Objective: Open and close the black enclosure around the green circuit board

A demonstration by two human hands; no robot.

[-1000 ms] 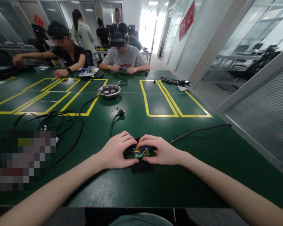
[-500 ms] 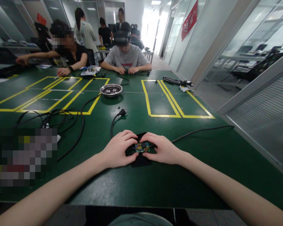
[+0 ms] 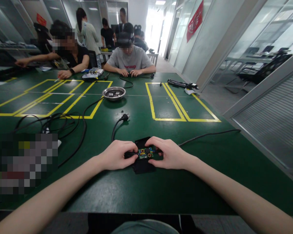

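Note:
A small green circuit board (image 3: pixel 146 153) with two copper-coloured ring coils lies over an opened black plastic case (image 3: pixel 143 168), in front of me. My left hand (image 3: pixel 117 154) is closed at the board's left end, thumb and fingertips pinching where a black cable meets it. From the right, my right hand (image 3: pixel 173 153) curls its thumb and fingers around the board's upper and lower edges. A black cable (image 3: pixel 205 134) runs off to the right from behind that hand. Behind my left hand, a black power plug (image 3: pixel 124 117) lies on its cord.
On the green table (image 3: pixel 185 191) stands a metal bowl (image 3: pixel 114 93) with small metal parts. Coiled black cables (image 3: pixel 61 125) lie to the left. A folded black tripod-like object (image 3: pixel 182 84) rests at the far right. Across the table sits a co-worker (image 3: pixel 130 57).
My left hand has shifted slightly left and down, its fingers drawn to the board's left end, uncovering more of the case. My right hand stays nearly in place.

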